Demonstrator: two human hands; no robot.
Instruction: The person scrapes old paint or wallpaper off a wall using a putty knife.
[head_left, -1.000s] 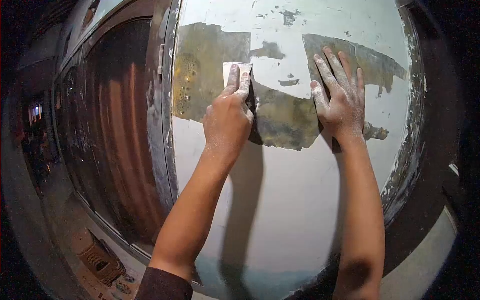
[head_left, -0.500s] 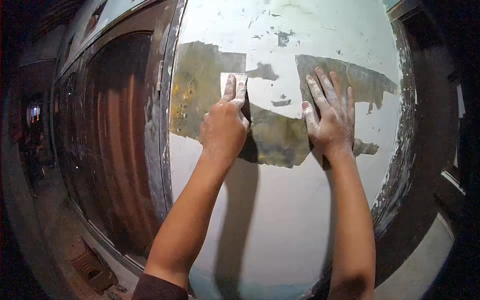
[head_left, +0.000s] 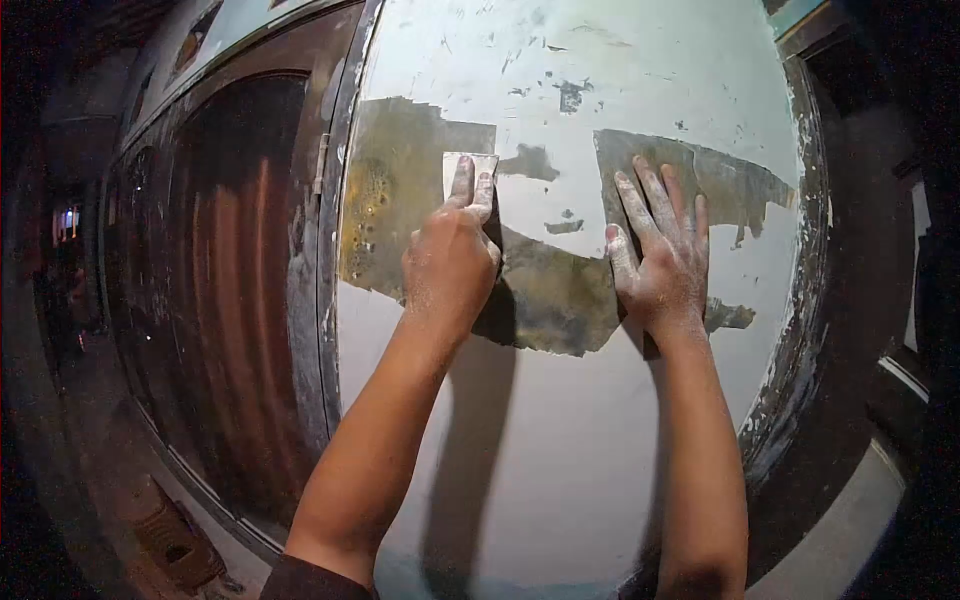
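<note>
A white wall panel (head_left: pixel 560 430) with bare grey-brown patches fills the middle of the view. My left hand (head_left: pixel 450 250), dusted white, is closed on a small pale flat scraper (head_left: pixel 485 162), its fingers pressed along it against the wall at the edge of the left patch (head_left: pixel 390 150). Over the right patch (head_left: pixel 740 180), my right hand (head_left: pixel 662 250) lies on the wall with its fingers spread. White dust covers its fingers too, and it holds nothing.
A dark wooden door (head_left: pixel 240 300) with a hinge stands at the left. At the lower left, a brown object (head_left: pixel 178 540) lies on the floor. A rough dark frame (head_left: pixel 800 290) borders the wall at the right, beside a dark opening.
The wall and its patches sit slightly lower in the view. Relative to them, both hands are a little higher, my left hand with the scraper still in it.
</note>
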